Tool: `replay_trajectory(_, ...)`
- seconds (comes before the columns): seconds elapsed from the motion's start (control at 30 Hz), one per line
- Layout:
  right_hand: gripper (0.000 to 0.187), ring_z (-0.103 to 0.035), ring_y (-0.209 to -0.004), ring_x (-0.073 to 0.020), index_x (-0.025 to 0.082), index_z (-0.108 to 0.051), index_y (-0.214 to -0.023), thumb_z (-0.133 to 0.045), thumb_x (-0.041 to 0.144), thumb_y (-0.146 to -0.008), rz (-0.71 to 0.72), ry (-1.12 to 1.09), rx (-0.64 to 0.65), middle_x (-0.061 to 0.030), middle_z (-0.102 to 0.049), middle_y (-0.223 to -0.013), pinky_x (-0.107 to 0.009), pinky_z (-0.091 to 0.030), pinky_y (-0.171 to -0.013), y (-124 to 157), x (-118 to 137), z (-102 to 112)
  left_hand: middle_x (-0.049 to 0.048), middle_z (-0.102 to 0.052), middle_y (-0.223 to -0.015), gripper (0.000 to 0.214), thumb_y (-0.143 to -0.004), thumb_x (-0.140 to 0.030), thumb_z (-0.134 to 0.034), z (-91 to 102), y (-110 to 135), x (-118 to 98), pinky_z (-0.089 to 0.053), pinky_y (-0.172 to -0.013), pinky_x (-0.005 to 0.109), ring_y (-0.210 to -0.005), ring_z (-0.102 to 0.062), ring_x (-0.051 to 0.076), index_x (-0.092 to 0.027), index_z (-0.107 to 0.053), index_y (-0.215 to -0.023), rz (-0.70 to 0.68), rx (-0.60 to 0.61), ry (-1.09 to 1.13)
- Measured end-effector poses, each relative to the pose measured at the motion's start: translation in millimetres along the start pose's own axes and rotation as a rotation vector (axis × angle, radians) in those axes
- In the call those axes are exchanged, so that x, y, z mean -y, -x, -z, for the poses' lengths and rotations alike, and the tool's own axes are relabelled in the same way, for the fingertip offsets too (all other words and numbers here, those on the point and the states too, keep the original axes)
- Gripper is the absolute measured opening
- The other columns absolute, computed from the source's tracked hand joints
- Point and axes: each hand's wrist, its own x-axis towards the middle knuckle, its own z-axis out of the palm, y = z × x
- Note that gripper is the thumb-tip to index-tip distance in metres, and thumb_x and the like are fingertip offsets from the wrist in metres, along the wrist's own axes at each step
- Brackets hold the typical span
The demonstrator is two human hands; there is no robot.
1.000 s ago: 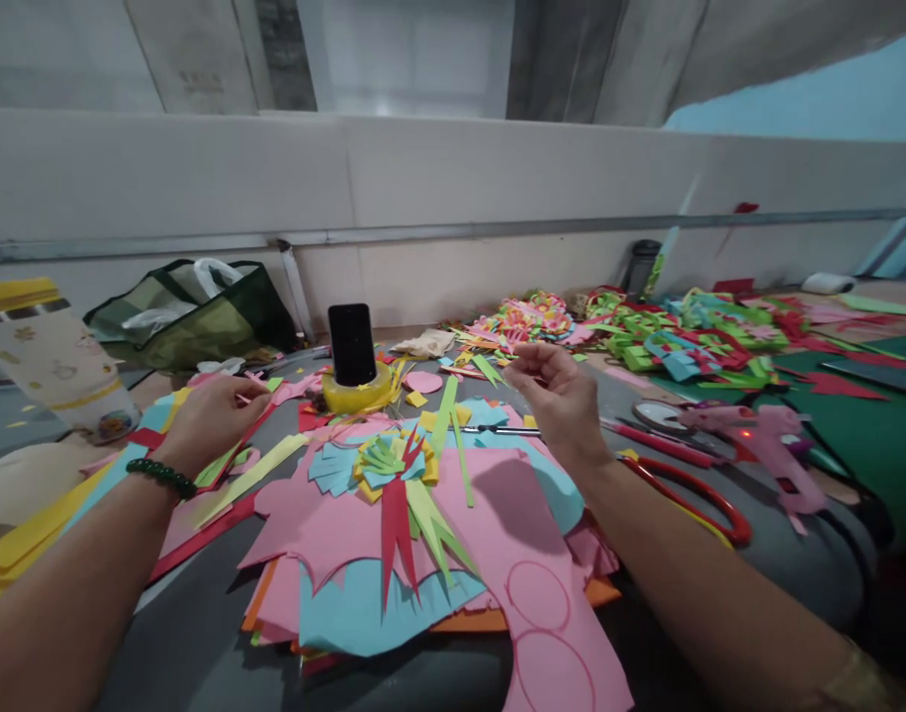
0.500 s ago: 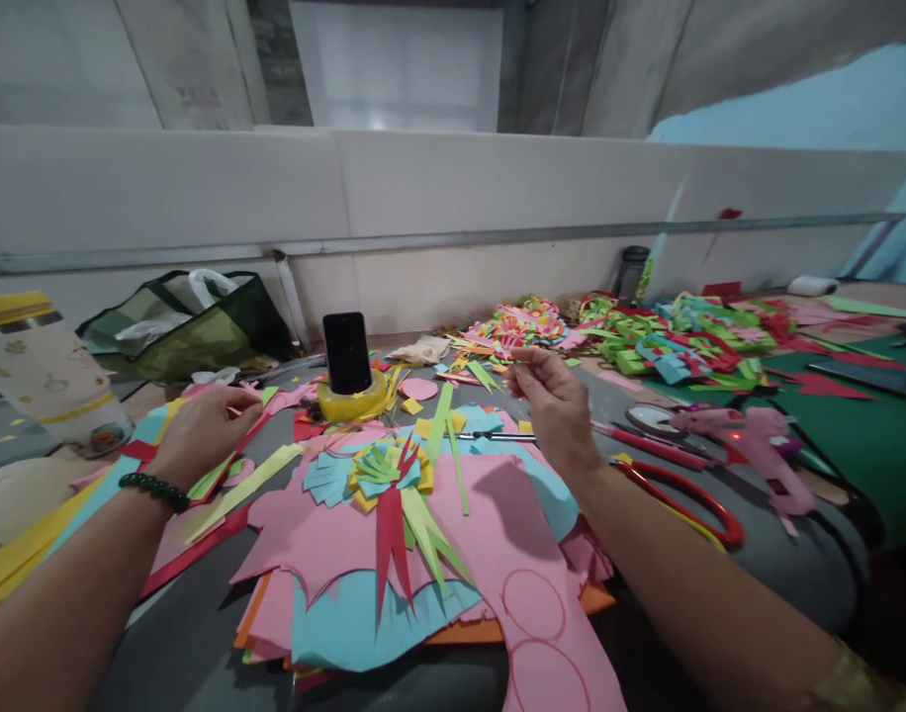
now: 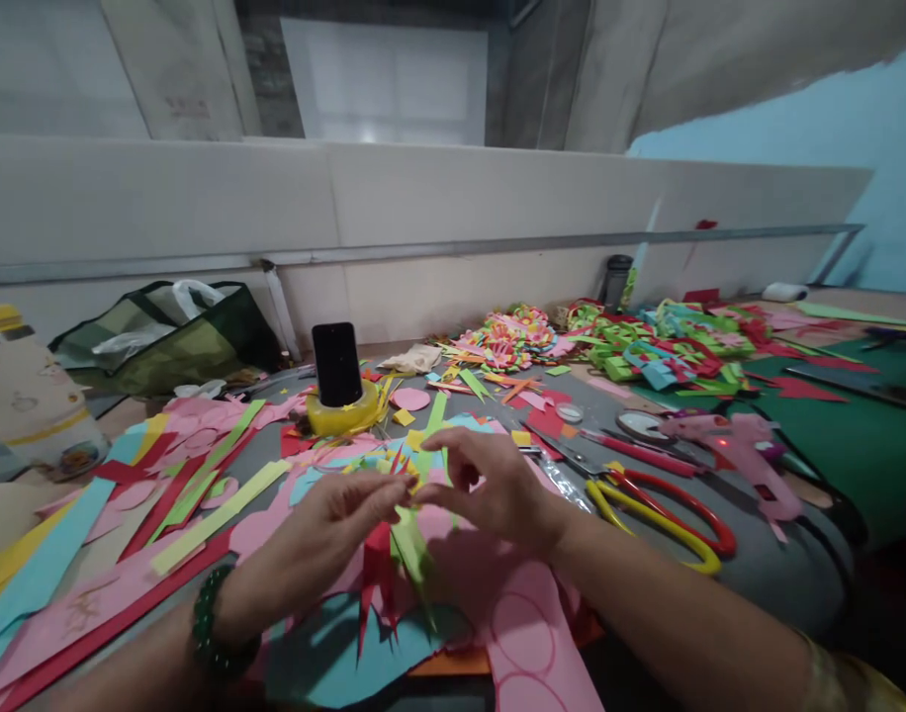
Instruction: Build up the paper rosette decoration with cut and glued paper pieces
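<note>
Over a paper rosette with red ribbon tails (image 3: 377,583) and green ones, my two hands meet at the fingertips. My left hand (image 3: 326,529), with a dark bead bracelet at its wrist, is closed in a pinch; what lies between its fingers is too small to make out. My right hand (image 3: 501,485) comes from the other side, thumb and forefinger bent and apart, its thumb tip close to the left fingertips. The hands hide most of the rosette's centre. Beneath it lie pink paper (image 3: 523,578) with drawn circles and a blue paper sheet (image 3: 334,648).
Scissors with red and yellow handles (image 3: 709,549) lie to the right, beside a pink glue gun (image 3: 750,455) with its light on. A phone (image 3: 336,364) stands in a yellow tape roll (image 3: 341,410). Paper strips (image 3: 223,514) spread leftward; a heap of paper decorations (image 3: 512,334) sits behind.
Both hands have moved inward from either side and come together over the rosette. The right forearm no longer covers the scissors' yellow handle. The view has shifted slightly.
</note>
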Motion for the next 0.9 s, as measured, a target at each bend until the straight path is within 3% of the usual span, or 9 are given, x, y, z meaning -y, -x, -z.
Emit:
replay_trajectory(0.1, 0.022, -0.045, -0.047, -0.0088, 0.018, -0.061, -0.097, -0.063, 0.036, -0.085, 0.164, 0.139, 0.045, 0.0049, -0.053, -0.055, -0.022, -0.033, -0.049, 2, 6, -2, 0.0034, -0.068, -0.069, 0.035, -0.080, -0.052, -0.054, -9.0, 4, 1, -0.046, -0.060, 0.028, -0.065, -0.060, 0.019, -0.023, -0.074, -0.075, 0.098, 0.112, 0.043)
replay_trajectory(0.3, 0.028, -0.045, -0.050, -0.0092, 0.016, -0.058, -0.077, -0.053, 0.038, -0.092, 0.357, 0.330, 0.100, 0.0021, -0.057, -0.057, -0.025, -0.026, -0.048, 2, 8, -1, 0.0012, -0.065, -0.064, 0.027, -0.072, -0.043, -0.067, -5.0, 6, 4, -0.039, -0.057, 0.023, -0.060, -0.050, 0.013, -0.017, -0.073, -0.072, 0.217, 0.067, 0.092)
replay_trajectory(0.43, 0.034, -0.042, -0.049, -0.0095, 0.015, -0.057, -0.070, -0.053, 0.041, -0.091, 0.388, 0.389, 0.114, 0.0024, -0.054, -0.053, -0.025, -0.026, -0.048, 3, 12, 1, -0.0014, -0.060, -0.057, 0.024, -0.065, -0.041, -0.074, -4.1, 7, 1, -0.036, -0.054, 0.022, -0.055, -0.046, 0.010, -0.017, -0.072, -0.065, 0.291, 0.053, 0.202)
replay_trajectory(0.73, 0.036, -0.041, -0.048, -0.0082, 0.015, -0.056, -0.066, -0.053, 0.039, -0.092, 0.429, 0.379, 0.081, 0.0037, -0.053, -0.053, -0.025, -0.025, -0.048, 2, 14, 3, -0.0013, -0.061, -0.056, 0.028, -0.061, -0.041, -0.079, -3.9, 8, -5, -0.041, -0.054, 0.022, -0.053, -0.052, 0.011, -0.016, -0.067, -0.061, 0.393, 0.092, 0.322)
replay_trajectory(0.9, 0.037, -0.042, -0.049, -0.0085, 0.015, -0.059, -0.069, -0.051, 0.044, -0.092, 0.430, 0.339, 0.062, 0.0037, -0.053, -0.052, -0.024, -0.027, -0.047, 2, 11, 2, -0.0028, -0.059, -0.055, 0.030, -0.070, -0.044, -0.073, -7.8, 12, -5, -0.044, -0.053, 0.024, -0.050, -0.053, 0.011, -0.017, -0.059, -0.066, 0.365, 0.202, 0.407)
